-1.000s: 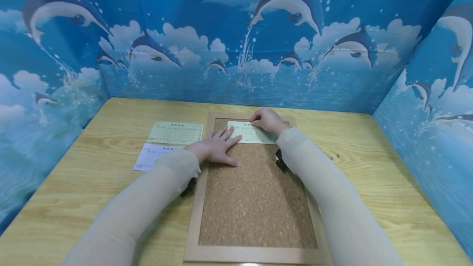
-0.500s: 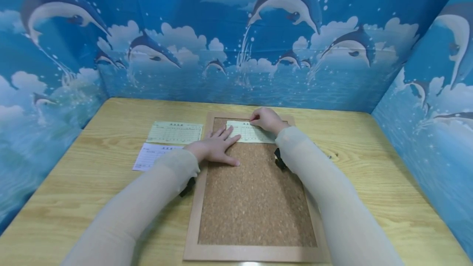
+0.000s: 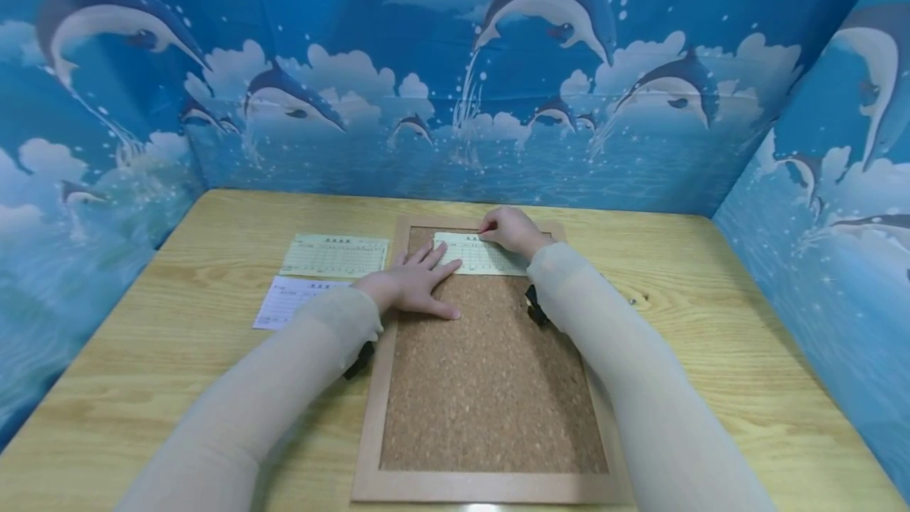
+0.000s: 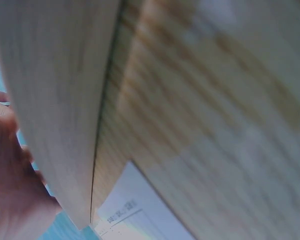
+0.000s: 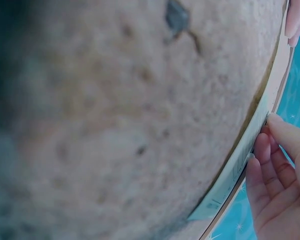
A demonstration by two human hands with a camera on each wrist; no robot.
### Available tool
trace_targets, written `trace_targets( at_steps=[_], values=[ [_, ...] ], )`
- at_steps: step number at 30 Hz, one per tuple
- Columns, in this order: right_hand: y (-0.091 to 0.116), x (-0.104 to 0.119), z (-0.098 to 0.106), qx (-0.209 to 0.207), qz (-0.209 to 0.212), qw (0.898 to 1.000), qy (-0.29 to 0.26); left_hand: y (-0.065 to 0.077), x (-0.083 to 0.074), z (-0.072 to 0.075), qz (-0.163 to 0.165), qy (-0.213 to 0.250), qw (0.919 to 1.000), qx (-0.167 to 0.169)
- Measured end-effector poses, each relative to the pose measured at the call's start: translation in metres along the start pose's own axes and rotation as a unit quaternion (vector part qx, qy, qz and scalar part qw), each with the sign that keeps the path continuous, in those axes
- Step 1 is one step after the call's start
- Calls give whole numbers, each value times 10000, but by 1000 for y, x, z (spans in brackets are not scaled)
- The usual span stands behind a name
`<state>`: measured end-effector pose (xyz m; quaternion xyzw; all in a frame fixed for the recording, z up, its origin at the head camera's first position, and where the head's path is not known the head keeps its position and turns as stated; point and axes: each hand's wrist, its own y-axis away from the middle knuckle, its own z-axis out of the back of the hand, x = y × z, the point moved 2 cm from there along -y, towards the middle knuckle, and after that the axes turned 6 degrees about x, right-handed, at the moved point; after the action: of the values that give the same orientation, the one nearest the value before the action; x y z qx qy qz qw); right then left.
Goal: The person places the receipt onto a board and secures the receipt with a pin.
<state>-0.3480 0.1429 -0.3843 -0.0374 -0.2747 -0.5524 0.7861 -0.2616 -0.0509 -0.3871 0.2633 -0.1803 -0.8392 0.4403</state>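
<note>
A framed corkboard [image 3: 490,385] lies flat on the wooden table. Across its upper part lies a pale green printed slip [image 3: 486,261]. My left hand [image 3: 414,288] presses flat with spread fingers over the board's left edge, fingertips at the slip's left side. At the slip's top edge, my right hand [image 3: 515,231] pinches a tiny thing between thumb and fingers; I cannot tell its kind, as the fingertips mostly hide it. The right wrist view shows the thumb and fingers [image 5: 276,160] meeting along the slip's edge.
Left of the board lie another green slip [image 3: 336,256] and a white slip [image 3: 291,300], partly under the left sleeve. Tiny shiny bits [image 3: 633,302] sit on the table [image 3: 718,338] at right. A dolphin-print curtain [image 3: 455,101] closes off the back and sides.
The view shifts very slightly. Both hands keep their places on the board and slip.
</note>
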Motion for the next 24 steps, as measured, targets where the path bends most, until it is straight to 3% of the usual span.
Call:
trace_targets(
  at_steps=[14,24],
  values=[
    [-1,5,6,-101,49,9999,-12,1,1,7,-97,-38,9999,-125],
    [1,2,0,-15,197,9998,69,1,0,-1,-89,68,9999,-42]
  ],
)
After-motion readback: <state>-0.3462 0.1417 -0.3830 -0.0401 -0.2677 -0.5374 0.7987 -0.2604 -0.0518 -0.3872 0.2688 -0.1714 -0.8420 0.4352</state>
